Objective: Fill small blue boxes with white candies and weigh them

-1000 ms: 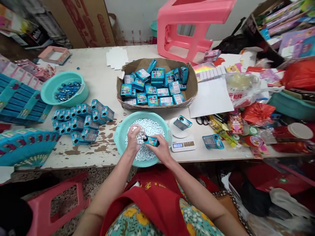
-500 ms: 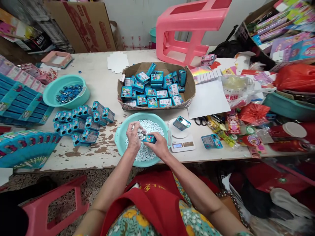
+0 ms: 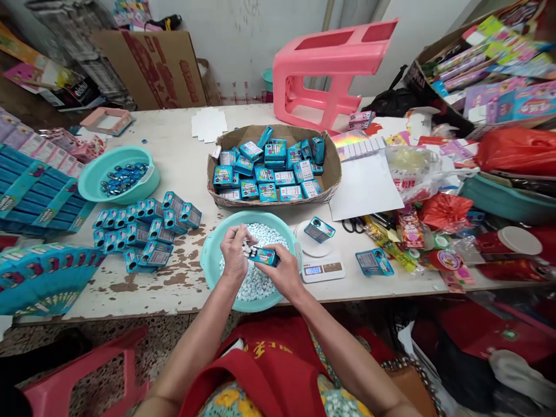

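My left hand (image 3: 235,252) is cupped around several small white candies (image 3: 249,249) at the mouth of a small blue tin. The blue tin (image 3: 266,256) lies on its side, its open end facing left, and my right hand (image 3: 284,270) grips it. Both hands are over a teal basin (image 3: 211,272) holding many white candies (image 3: 259,286). Right of the basin, another blue tin (image 3: 319,230) rests on a white scale (image 3: 324,271). Farther right, a further blue tin (image 3: 374,262) lies on the table.
Behind the basin stands a cardboard tray (image 3: 223,200) of blue tins. At left are grouped tins (image 3: 158,253) and a teal bowl (image 3: 150,184) with shiny blue pieces. A pink stool (image 3: 282,75) lies at the back; scissors (image 3: 354,226) and wrappers are at right.
The view has shifted, so the table sits slightly lower in the picture. The tin in my right hand shows more of its side. My left hand still holds candies at its mouth.
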`<state>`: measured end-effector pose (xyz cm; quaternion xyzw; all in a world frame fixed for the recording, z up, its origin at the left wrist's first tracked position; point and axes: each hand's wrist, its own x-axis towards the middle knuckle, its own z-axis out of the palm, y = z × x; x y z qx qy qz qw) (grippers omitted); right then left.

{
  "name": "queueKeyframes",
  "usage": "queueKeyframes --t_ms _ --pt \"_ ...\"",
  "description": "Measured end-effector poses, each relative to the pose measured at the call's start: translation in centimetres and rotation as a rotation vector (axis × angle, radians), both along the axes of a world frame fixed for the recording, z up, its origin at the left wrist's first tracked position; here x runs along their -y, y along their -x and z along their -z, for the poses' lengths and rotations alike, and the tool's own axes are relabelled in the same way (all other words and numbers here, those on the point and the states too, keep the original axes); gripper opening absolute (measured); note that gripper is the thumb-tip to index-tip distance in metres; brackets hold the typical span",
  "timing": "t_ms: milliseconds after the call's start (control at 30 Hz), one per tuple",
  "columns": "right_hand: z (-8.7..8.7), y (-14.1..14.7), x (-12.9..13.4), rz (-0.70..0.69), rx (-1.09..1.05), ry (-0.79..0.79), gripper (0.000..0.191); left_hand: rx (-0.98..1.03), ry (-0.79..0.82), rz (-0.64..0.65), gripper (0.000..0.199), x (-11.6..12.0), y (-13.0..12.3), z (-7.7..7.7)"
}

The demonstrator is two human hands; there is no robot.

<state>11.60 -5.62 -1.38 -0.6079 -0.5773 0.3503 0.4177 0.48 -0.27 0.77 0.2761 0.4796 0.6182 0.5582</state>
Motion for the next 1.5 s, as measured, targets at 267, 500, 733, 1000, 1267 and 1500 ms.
queueKeyframes --t_ms 267,500,733,1000,1267,1500 --pt "-0.5 -0.3 -0.3 -0.019 0.020 -0.011 0.029 0.049 0.009 0.084 0.031 0.0 -0.2 -0.4" --pt "0.2 0.1 -0.5 0.001 -0.060 0.032 0.030 0.095 -0.019 0.184 0.025 0.4 -0.1 -0.1" --pt "0.3 -2.5 1.2 0.070 -0.270 0.088 0.037 -0.517 0.062 0.184 0.031 -1.0 1.8 6.4" --pt "-5.3 -5.0 2.0 0.238 -0.312 -0.035 0.040 -1.579 -0.314 0.909 0.033 5.0 0.2 10.8" --pt "2.9 -1.9 -1.2 0.071 -0.061 -0.057 0.033 -0.962 0.132 0.480 0.020 0.5 4.9 10.3" --pt "4.4 -0.6 0.2 -0.031 0.078 0.006 0.029 -0.047 0.185 0.175 0.027 1.1 2.5 4.4"
